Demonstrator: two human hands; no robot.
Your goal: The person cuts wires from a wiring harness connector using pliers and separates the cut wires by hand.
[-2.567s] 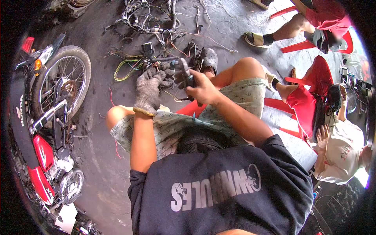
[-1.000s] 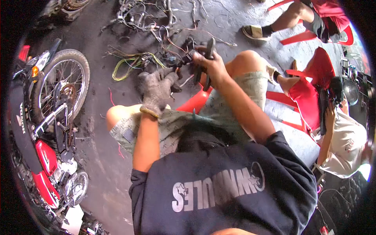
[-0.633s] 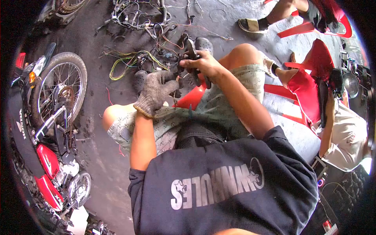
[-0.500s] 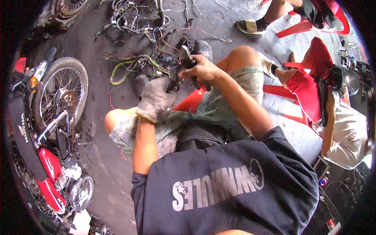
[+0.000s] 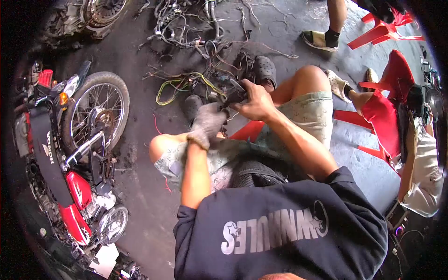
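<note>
My left hand (image 5: 207,123) wears a grey work glove and is closed, its fingertips at the near end of a bundle of wires (image 5: 212,86). The exact piece in its grip is mostly hidden. My right hand (image 5: 256,101), bare, is wrapped round a dark pliers-like tool (image 5: 237,88), whose jaws I cannot make out against the dark wiring. Both hands are close together above my lap, between my knees. Yellow-green wires (image 5: 163,93) loop out from the bundle to the left.
A larger tangled wiring harness (image 5: 186,28) lies on the floor ahead. On the left stands a red and black motorcycle (image 5: 77,184). At the right, a person in a white shirt (image 5: 424,172) sits by a red chair (image 5: 396,74); another person's leg (image 5: 336,18) is at the back.
The whole view has shifted, so the scene appears further right and lower. My right hand has turned with the dark tool, whose spread handles show less now. My left hand stays closed beside it.
</note>
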